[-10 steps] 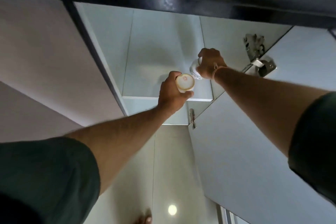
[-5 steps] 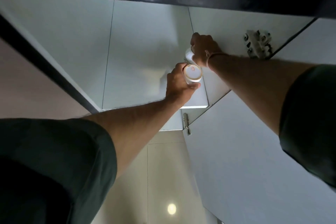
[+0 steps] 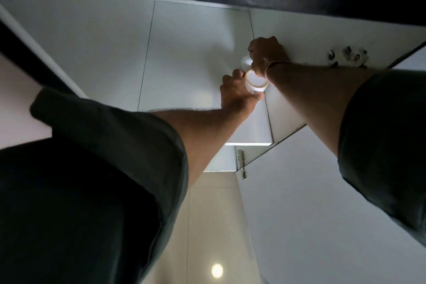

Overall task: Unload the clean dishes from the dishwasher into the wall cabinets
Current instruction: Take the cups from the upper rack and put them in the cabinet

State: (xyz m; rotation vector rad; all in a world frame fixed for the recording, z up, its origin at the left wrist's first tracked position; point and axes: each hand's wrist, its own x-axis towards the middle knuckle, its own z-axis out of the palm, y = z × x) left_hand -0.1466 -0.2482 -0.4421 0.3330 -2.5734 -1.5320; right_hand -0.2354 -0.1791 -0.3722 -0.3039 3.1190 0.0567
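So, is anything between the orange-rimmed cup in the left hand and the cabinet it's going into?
The right hand, holding a white cup, sits just beyond the orange-rimmed cup in the left hand, close against it. The cabinet door is swung open, clear of both. Where the cups will stand cannot be seen.

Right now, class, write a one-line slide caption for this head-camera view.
Seen from below: left hand grips a white cup, right hand holds a second cup, both raised into the wall cabinet.
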